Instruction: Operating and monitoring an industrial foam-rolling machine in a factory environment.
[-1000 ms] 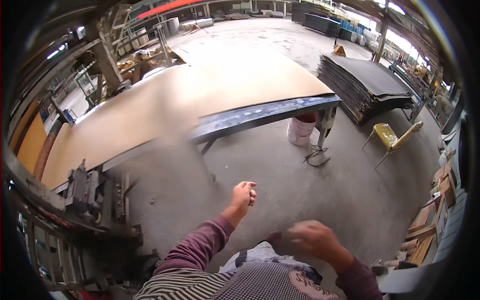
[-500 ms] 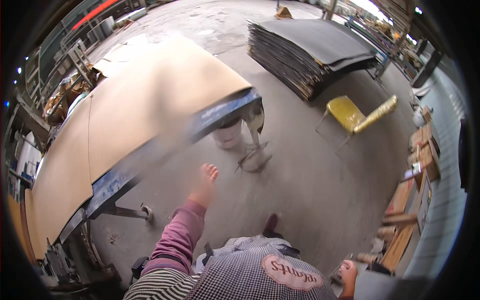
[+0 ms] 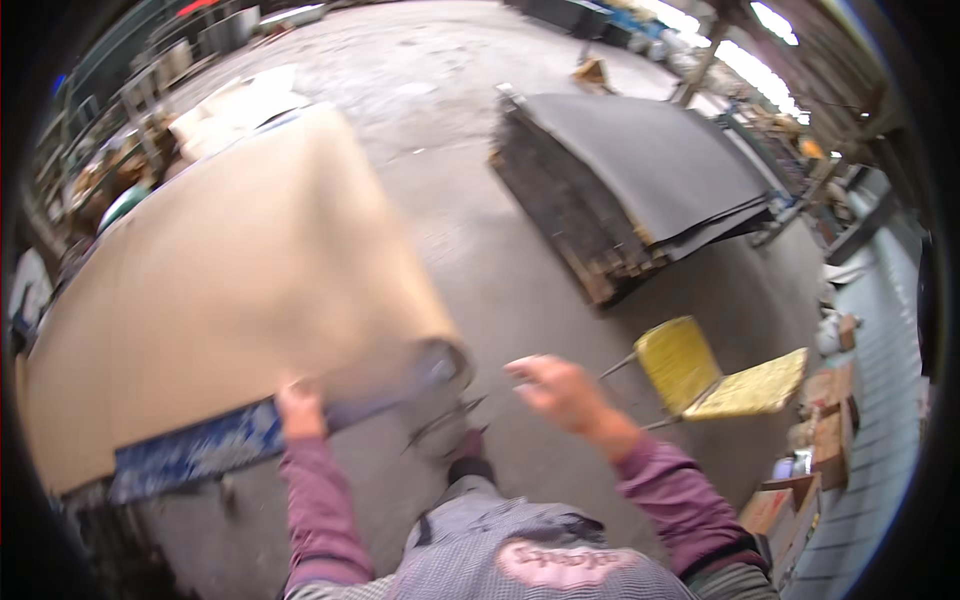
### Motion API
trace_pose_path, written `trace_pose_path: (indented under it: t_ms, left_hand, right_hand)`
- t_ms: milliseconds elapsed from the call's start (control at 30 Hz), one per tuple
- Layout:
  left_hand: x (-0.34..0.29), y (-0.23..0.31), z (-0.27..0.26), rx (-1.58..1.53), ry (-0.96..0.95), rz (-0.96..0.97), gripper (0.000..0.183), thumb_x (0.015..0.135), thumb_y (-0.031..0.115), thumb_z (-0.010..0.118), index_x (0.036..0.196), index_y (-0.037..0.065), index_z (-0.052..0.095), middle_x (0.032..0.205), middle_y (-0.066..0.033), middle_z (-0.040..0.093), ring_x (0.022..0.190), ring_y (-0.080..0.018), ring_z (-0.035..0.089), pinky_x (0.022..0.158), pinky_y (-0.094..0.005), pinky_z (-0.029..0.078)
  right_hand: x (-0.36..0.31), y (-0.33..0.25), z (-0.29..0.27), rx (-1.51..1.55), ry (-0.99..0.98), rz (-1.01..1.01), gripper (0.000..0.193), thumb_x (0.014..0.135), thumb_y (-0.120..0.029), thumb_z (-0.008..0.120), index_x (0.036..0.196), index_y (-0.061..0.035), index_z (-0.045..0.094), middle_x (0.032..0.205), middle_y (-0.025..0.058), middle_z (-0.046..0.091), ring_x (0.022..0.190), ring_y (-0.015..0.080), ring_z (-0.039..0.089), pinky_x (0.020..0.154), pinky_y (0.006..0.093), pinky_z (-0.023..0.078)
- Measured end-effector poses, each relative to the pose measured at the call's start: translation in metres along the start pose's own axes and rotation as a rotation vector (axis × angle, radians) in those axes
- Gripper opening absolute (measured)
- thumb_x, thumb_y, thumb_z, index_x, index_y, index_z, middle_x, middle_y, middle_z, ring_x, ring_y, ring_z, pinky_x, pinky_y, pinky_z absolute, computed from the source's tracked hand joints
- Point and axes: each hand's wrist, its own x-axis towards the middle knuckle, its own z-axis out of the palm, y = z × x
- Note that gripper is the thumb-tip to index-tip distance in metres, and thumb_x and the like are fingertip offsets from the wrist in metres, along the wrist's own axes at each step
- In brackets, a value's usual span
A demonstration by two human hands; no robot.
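A large tan sheet (image 3: 200,290) covers a table with a scuffed blue edge (image 3: 200,445) on the left. At the sheet's near edge is my left hand (image 3: 301,408), its fingers closed on the edge as far as the blur shows. The sheet's near right corner curves down over the table end. To the right of that corner my right hand (image 3: 565,395) hangs in the air over the floor, fingers stretched toward the sheet. It holds nothing and touches nothing. A smudged, blurred patch hides part of the sheet's near edge.
A tall stack of dark sheets (image 3: 650,170) stands on the floor beyond. A yellow chair (image 3: 680,365) is to my right, near my right arm. Wooden boxes (image 3: 830,440) line the wall at far right. A pale sheet (image 3: 240,105) lies past the table.
My left hand has come from over the floor to the sheet's edge. My right hand has risen from my side to the front. The view has turned, and I stand nearer the table corner.
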Motion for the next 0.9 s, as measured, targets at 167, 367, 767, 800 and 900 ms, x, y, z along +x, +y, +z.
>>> trace_pose_path:
  t_ms: [167,367,767,800,900]
  left_hand:
    - [-0.011,-0.023,0.095,0.204,0.350,0.138,0.033,0.084,0.033,0.049,0.102,0.005,0.054,0.096,-0.0088,0.060,0.082,-0.0236,0.060,0.071,-0.0359,0.051]
    - [-0.074,-0.163,0.289,0.700,0.464,0.432,0.040,0.087,0.032,0.046,0.110,-0.001,0.049,0.102,-0.0091,0.056,0.088,-0.0180,0.055,0.074,-0.0304,0.047]
    - [-0.088,-0.024,0.285,0.650,0.574,1.125,0.043,0.086,0.033,0.045,0.117,0.003,0.043,0.120,-0.0113,0.044,0.113,-0.0243,0.038,0.097,-0.0381,0.028]
    - [-0.083,-0.026,0.333,0.771,0.560,1.160,0.043,0.086,0.033,0.045,0.118,0.004,0.043,0.120,-0.0113,0.044,0.113,-0.0244,0.038,0.097,-0.0382,0.028]
    - [-0.068,-0.075,0.497,1.129,0.453,1.234,0.043,0.086,0.032,0.045,0.118,0.005,0.043,0.121,-0.0111,0.043,0.114,-0.0247,0.037,0.098,-0.0384,0.028]
  right_hand:
    - [0.091,0.058,0.020,-0.044,-0.165,-0.004,0.053,0.068,-0.016,0.059,0.117,-0.0023,0.042,0.112,0.0195,0.049,0.103,0.0321,0.048,0.085,0.0378,0.040]
    - [0.192,0.094,0.056,-0.107,0.082,-0.367,0.065,0.069,-0.013,0.054,0.128,0.0003,0.029,0.122,0.0305,0.036,0.113,0.0411,0.038,0.096,0.0449,0.028]
    - [0.247,0.262,-0.135,-0.297,-0.136,-0.486,0.048,0.074,-0.004,0.042,0.122,-0.0007,0.041,0.102,0.0263,0.053,0.087,0.0343,0.056,0.077,0.0359,0.047]
    - [0.261,0.276,-0.130,-0.227,-0.113,-0.460,0.054,0.075,-0.003,0.039,0.129,-0.0046,0.031,0.105,0.0292,0.050,0.089,0.0368,0.055,0.077,0.0381,0.046]
    - [0.295,0.339,-0.150,-0.143,-0.225,-0.208,0.062,0.079,-0.002,0.034,0.136,-0.0083,0.010,0.116,0.0330,0.041,0.093,0.0406,0.052,0.076,0.0400,0.046]
